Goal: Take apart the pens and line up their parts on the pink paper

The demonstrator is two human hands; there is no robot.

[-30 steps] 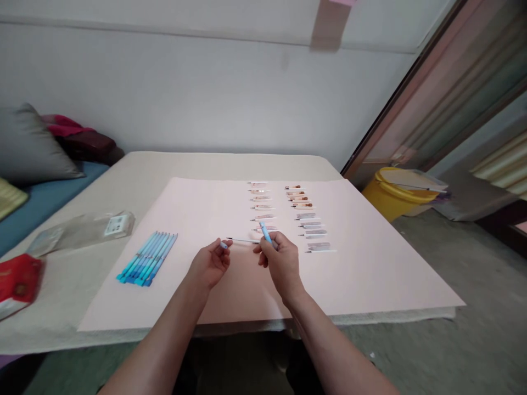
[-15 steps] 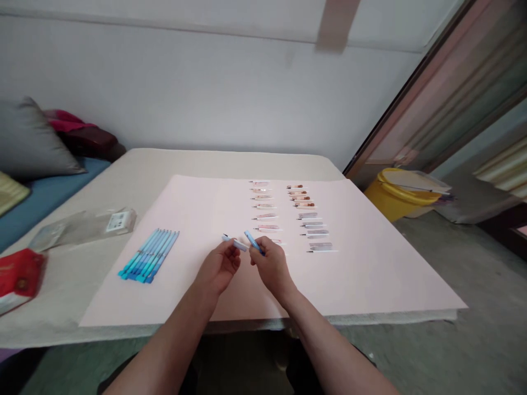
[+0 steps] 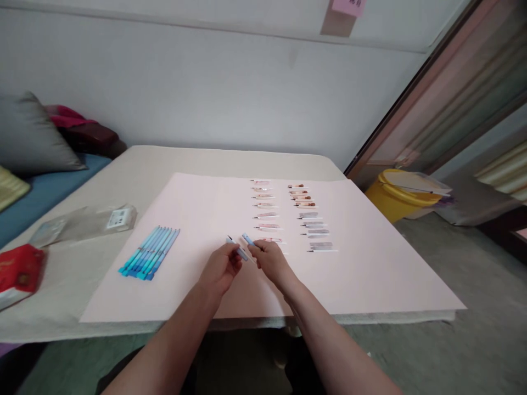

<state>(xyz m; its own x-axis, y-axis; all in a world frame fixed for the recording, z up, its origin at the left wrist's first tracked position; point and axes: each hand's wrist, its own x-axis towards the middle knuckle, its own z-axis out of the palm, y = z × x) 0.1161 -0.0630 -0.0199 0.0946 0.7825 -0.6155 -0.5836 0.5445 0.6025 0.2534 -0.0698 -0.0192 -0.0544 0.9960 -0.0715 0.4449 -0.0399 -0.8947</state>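
Note:
My left hand [image 3: 222, 267] pinches a white pen refill with a dark tip, together with a pale blue pen part [image 3: 242, 253]. Close beside it, my right hand [image 3: 272, 260] is closed around a blue pen barrel [image 3: 247, 239], whose end sticks out past the fingers. How far the two pieces are apart I cannot tell. To the right of the hands lie pink-patterned pen parts with refills [image 3: 265, 215] in a column. Another column has brown-topped pen parts [image 3: 304, 204] and grey pen parts [image 3: 319, 233]. At left, several blue pens [image 3: 150, 252] lie side by side.
A large pink sheet [image 3: 370, 274] covers much of the cloth-covered table [image 3: 230, 158]. A clear plastic wrapper [image 3: 90, 224] and a red packet [image 3: 22, 271] are at the left. A yellow bucket [image 3: 387, 195] stands on the floor at right; a grey cushion [image 3: 31, 137] is far left.
The pale blue part and refill in my left hand have tilted more steeply and shifted slightly right. My right hand has turned a little over the blue barrel. The view has tipped slightly.

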